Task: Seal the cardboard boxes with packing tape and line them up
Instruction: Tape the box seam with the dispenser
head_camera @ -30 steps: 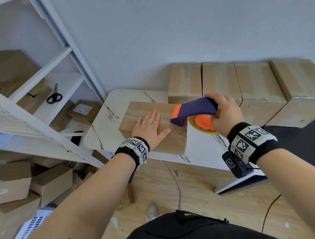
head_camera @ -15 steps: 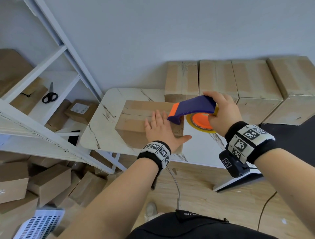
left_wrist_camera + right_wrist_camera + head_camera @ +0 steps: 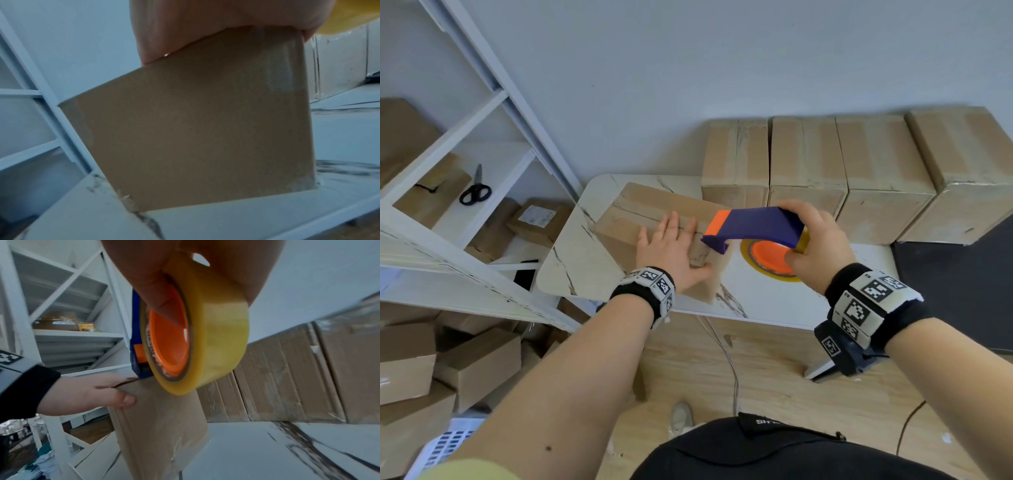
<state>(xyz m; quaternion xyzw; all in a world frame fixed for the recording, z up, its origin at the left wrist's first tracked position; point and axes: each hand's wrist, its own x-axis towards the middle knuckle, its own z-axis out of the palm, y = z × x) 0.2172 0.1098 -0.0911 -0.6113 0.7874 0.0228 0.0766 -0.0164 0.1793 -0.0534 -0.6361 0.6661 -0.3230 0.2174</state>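
Note:
A brown cardboard box (image 3: 640, 212) lies askew on the white marble table (image 3: 571, 267), its top seam running toward the dispenser. My left hand (image 3: 671, 246) lies flat on its near right end, fingers straight on top, thumb against the end face (image 3: 127, 400). The left wrist view is filled by the box side (image 3: 195, 129). My right hand (image 3: 815, 246) grips a blue and orange tape dispenser (image 3: 753, 226) with a yellow tape roll (image 3: 218, 331). Its nose hangs just above the box's right end (image 3: 164, 418).
Several taped boxes (image 3: 804, 157) stand in a row along the wall at the table's back right. A white shelf unit (image 3: 482, 147) on the left holds scissors (image 3: 476, 192) and boxes. More boxes (image 3: 476, 366) lie piled on the floor below left.
My left hand slid right along the box top to its right end. The box turned askew on the table. The dispenser stayed over the box's right end.

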